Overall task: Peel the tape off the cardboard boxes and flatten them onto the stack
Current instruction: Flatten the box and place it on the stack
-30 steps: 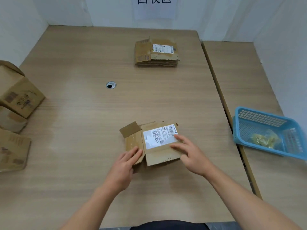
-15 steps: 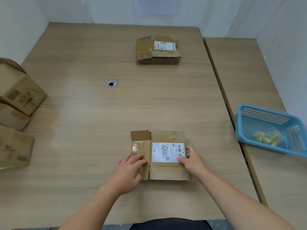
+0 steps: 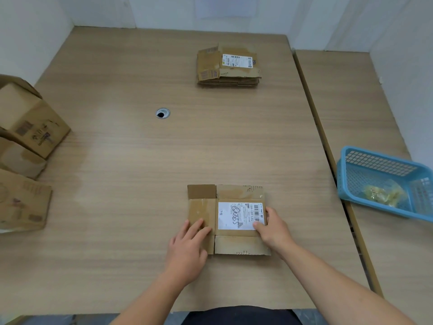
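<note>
A flattened box [image 3: 228,219] lies on the near middle of the wooden surface [image 3: 140,172], just in front of the person. Its white shipping label [image 3: 241,215] faces up, and the print on it is too small to read apart from some scrawled handwriting. The left hand [image 3: 187,249] rests released on the box's left panel, fingers straight and pressing down, and it covers the near left corner. The right hand [image 3: 273,227] sits at the box's right edge with the thumb on the label's near corner. Its other fingers bend at the edge, their tips out of sight, so it cannot be told whether this hand grips the cardboard or only presses on it.

Well apart, toward the far side, sits the stack [image 3: 228,66] of flattened cardboard, its top piece also labelled. How many pieces it holds is hard to make out. At the left edge, unflattened boxes [image 3: 30,120] are piled up and partly cut off by the frame. A small round hole [image 3: 162,113] shows in the surface. To the right, on a neighbouring surface, a blue basket [image 3: 384,181] runs out of frame. It holds a crumpled yellowish wad [image 3: 382,194], too blurred to identify with certainty. A sheet of paper [image 3: 226,7] on the far wall is cut off at the top.
</note>
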